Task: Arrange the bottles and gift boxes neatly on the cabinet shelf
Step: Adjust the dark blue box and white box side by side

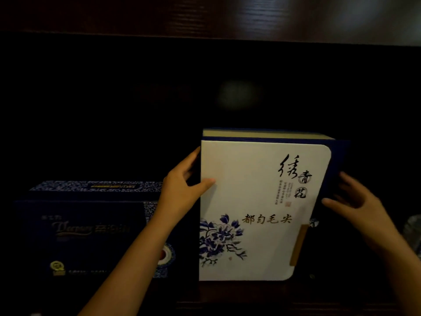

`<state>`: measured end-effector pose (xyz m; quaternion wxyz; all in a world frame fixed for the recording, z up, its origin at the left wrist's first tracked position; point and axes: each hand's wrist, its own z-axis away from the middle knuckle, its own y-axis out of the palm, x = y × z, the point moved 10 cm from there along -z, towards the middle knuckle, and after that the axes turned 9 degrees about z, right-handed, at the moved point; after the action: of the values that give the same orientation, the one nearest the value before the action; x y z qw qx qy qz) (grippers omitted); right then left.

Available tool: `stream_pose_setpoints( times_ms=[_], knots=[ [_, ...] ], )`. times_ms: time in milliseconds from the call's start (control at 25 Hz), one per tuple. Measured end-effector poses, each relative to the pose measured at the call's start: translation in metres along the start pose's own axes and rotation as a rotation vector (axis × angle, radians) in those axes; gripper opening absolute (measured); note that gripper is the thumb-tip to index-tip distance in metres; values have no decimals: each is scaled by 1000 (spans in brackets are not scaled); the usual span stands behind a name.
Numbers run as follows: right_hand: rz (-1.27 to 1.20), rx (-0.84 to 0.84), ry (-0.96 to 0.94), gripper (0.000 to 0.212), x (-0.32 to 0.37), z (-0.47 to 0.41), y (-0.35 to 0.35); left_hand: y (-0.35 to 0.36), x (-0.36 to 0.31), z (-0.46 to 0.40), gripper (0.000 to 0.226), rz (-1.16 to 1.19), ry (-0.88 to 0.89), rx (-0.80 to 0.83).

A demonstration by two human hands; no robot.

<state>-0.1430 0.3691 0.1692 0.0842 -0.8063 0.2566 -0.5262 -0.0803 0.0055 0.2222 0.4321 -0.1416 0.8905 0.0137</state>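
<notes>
A tall white gift box (257, 192) with blue flowers and black calligraphy stands upright on the dark cabinet shelf (227, 299). My left hand (182, 185) grips its left edge, thumb across the white front. My right hand (357, 201) is at the box's blue right side with fingers spread; it looks blurred, and I cannot tell whether it touches the box. A dark blue gift box (86, 229) with gold lettering lies on its long side to the left, partly behind my left forearm.
The shelf recess behind the boxes is deep and very dark. A wooden board (205, 17) runs overhead. A faint clear, glassy object (412, 231) shows at the far right edge.
</notes>
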Motion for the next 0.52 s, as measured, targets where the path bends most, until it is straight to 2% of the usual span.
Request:
stream_pose_setpoints(
  times_ms=[80, 160, 520],
  knots=[
    [-27, 84, 108, 93, -31, 0, 22, 0, -1, 2, 74, -4, 11, -49],
    [-79, 79, 144, 90, -49, 3, 34, -1, -1, 3, 71, -20, 14, -74],
    [-80, 54, 42, 80, -52, -3, 42, -6, 3, -4, 71, -111, -23, -63]
  ],
)
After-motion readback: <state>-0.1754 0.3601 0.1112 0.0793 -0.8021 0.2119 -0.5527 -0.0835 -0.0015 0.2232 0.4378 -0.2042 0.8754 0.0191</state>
